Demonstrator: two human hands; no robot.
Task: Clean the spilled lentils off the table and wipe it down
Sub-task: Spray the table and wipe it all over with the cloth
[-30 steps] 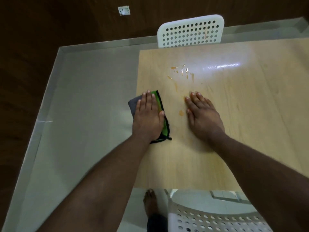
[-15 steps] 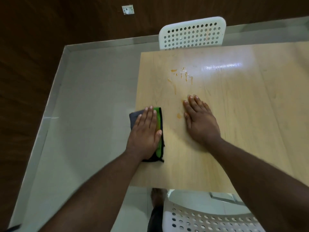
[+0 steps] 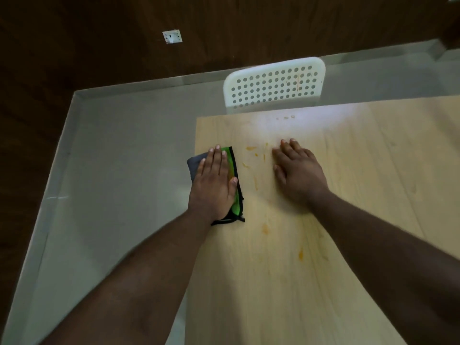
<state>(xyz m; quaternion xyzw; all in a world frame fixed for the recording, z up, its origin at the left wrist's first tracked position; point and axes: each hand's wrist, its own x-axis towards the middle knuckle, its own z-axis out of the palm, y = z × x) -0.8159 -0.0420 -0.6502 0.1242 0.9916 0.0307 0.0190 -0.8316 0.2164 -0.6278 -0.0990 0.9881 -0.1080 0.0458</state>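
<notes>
While reaching in from the near edge, both forearms crossing the pale wooden worktop [image 3: 361, 170]. Nearest, orange lentil smears [image 3: 265, 229] lying on the wood between the two arms, another blotch further right and more streaks further up between the hands. Beyond those, left hand [image 3: 214, 185] pressing flat on a folded cloth [image 3: 234, 170], green with black trim and a grey part poking out past the worktop's left edge; fingers [image 3: 217, 158] lying straight and released, not curling round the fabric, thumb resting on the green side. Level with it, right hand [image 3: 298, 170] lying palm down on the bare wood just beside the upper smears, fingers spread, relaxed and holding nothing. Farther back, a bright glare washing over the far end of the worktop. Behind that, white perforated chair back [image 3: 273, 85] standing against the far edge. Farthest, grey floor [image 3: 124, 158], then a dark wooden wall carrying a white socket [image 3: 172, 36].
</notes>
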